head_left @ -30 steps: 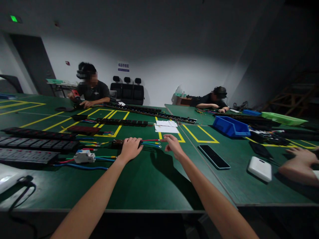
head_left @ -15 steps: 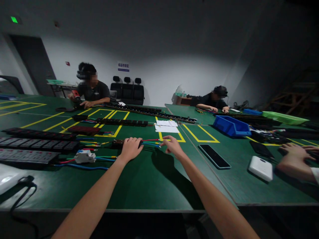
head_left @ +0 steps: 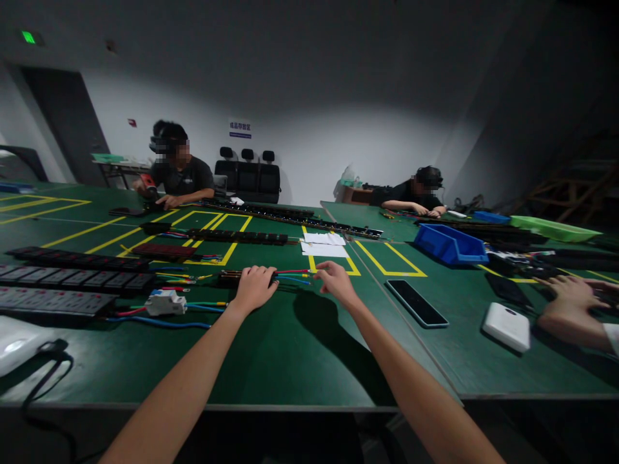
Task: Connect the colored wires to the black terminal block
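My left hand (head_left: 254, 288) lies palm down with curled fingers over a dark strip (head_left: 229, 278) that has red, green and blue wires (head_left: 293, 276) running out to the right. My right hand (head_left: 336, 281) reaches to the free ends of those wires, fingers bent together in a pinch at them. Both arms stretch far out over the green table (head_left: 271, 348). What lies under the left palm is hidden.
Black power strips (head_left: 62, 278) and a white breaker (head_left: 164, 301) with wires lie at left. A phone (head_left: 416, 303), a white box (head_left: 506, 327) and a blue bin (head_left: 447, 245) sit at right, by a co-worker's hand (head_left: 570, 299). Two people work at the far edge.
My right hand has shifted slightly toward the wire ends and closed a little. The co-worker's hand at the right edge has moved farther back. My left hand stays put.
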A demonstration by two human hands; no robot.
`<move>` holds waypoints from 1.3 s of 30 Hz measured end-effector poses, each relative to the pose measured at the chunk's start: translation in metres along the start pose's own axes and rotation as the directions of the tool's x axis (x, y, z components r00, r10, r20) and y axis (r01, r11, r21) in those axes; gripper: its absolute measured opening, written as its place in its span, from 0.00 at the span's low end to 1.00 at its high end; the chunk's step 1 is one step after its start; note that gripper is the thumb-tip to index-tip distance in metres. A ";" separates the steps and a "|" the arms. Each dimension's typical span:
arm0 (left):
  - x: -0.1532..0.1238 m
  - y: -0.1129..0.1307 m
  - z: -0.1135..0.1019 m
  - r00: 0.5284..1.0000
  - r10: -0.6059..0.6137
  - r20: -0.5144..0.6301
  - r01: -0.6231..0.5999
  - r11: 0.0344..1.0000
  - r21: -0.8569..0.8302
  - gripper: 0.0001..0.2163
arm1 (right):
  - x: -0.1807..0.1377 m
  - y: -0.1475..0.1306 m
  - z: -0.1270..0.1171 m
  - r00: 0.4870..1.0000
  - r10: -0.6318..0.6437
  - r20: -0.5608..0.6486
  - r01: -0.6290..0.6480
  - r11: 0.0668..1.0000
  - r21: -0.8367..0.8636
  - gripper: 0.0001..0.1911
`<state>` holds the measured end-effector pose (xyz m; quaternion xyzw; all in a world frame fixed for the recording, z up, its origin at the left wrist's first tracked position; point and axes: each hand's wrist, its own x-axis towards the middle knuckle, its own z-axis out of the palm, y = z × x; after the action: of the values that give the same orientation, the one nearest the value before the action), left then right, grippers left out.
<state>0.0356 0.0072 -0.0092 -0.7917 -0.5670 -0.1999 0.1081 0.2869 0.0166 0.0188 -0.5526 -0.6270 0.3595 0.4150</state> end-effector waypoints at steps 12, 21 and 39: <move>-0.001 0.002 0.000 1.000 -0.007 -0.015 0.007 0.999 0.047 0.16 | 0.000 0.008 0.006 0.976 -0.052 0.213 0.092 0.978 -0.186 0.12; -0.001 0.002 0.000 1.000 -0.005 -0.017 0.006 1.000 0.030 0.16 | -0.006 -0.005 0.004 0.980 -0.104 0.168 0.086 0.990 0.114 0.17; -0.001 0.004 -0.005 1.000 -0.011 0.009 0.011 0.999 0.047 0.17 | -0.017 -0.004 0.003 0.925 -0.343 0.162 0.358 0.652 -0.668 0.16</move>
<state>0.0385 0.0035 -0.0051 -0.7867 -0.5765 -0.1834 0.1230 0.2835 -0.0005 0.0198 -0.5310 -0.8137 0.0208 0.2357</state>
